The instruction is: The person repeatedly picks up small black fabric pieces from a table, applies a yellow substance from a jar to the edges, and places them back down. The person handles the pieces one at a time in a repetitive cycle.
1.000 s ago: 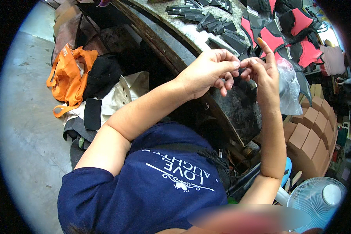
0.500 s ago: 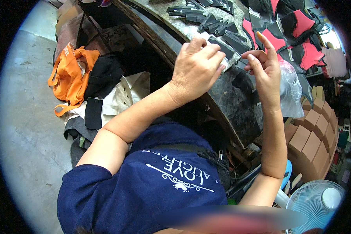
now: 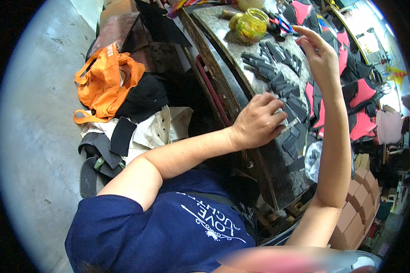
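Strips [image 3: 264,69]: black, some faces greyish. Tabletop [image 3: 216,22]: mottled grey and off-white; near end darker. Jar [image 3: 251,29]: see-through yellow, tinged green. Pink pieces [image 3: 363,125]: coral-pink bordered with black. Bag [image 3: 105,88]: bright orange, pale lettering. Cloth [image 3: 146,136]: cream, a few dark dots. Shirt [image 3: 127,232]: navy; white lettering, scrollwork, small heart. Boxes [image 3: 351,218]: plain tan-brown. Floor [image 3: 41,136]: pale grey, faint darker blotches. Bundle [image 3: 183,5], upper edge: purple and yellow streaks. Hanging cloth [image 3: 389,127], right: dusty pink, apparently unpatterned.
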Demonstrator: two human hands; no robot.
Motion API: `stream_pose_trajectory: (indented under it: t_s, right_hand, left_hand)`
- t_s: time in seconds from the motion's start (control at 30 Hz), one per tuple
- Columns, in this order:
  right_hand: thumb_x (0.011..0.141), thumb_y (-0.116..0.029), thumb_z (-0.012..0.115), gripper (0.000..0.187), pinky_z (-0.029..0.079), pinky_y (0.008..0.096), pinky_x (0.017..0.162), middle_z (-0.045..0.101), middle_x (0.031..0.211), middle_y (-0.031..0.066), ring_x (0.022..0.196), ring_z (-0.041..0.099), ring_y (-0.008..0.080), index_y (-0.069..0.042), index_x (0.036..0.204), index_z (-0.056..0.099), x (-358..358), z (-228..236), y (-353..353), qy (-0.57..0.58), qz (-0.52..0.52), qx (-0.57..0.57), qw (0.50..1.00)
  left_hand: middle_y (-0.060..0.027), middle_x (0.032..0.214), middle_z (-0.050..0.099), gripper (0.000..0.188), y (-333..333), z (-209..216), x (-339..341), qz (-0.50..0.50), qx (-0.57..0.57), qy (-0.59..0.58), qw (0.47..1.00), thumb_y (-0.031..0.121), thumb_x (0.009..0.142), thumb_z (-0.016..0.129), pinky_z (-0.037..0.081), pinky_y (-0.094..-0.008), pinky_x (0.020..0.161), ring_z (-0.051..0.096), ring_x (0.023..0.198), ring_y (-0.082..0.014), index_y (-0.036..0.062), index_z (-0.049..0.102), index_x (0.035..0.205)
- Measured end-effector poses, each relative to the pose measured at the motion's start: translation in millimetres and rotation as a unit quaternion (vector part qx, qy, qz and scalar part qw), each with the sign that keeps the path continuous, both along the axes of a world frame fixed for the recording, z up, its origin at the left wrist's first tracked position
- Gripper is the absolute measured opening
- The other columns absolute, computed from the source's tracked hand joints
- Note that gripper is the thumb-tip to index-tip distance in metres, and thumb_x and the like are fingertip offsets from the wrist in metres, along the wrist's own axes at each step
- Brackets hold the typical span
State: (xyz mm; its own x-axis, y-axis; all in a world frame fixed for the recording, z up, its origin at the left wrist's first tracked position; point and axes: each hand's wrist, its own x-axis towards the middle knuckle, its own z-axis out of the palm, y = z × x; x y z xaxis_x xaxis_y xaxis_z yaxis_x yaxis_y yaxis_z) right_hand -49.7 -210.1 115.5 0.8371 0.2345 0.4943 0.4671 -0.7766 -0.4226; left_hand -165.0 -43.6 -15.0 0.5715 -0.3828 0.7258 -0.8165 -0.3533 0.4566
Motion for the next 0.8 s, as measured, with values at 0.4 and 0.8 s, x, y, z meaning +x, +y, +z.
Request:
stream_pose_trajectory:
  t_s: [0.4,0.8]
  right_hand:
    - [0.08,0.005,0.049,0.055,0.046,0.0386,0.111,0.067,0.133,0.0029,0.126,0.058,0.0276,-0.023,0.116,0.078,116,-18,40,-0.074,0.009,-0.42,0.905]
    - [0.078,0.007,0.055,0.036,0.053,0.0418,0.088,0.073,0.102,0.0119,0.1,0.067,0.0331,-0.011,0.097,0.08,-12,12,20,-0.048,0.109,-0.242,0.963]
  left_hand:
    - [-0.007,0.118,0.062,0.029,1,-1,1,-0.003,-0.023,0.015,1.0,0.019,0.076,0.08,0.048,-0.0408,0.091,0.057,0.111,-0.0286,0.0118,0.069,0.102]
    - [-0.0078,0.112,0.066,0.024,2,-3,7,0.007,-0.008,-0.013,1.0,0.023,0.079,0.077,0.048,-0.0439,0.094,0.06,0.108,-0.0313,0.0115,0.071,0.098]
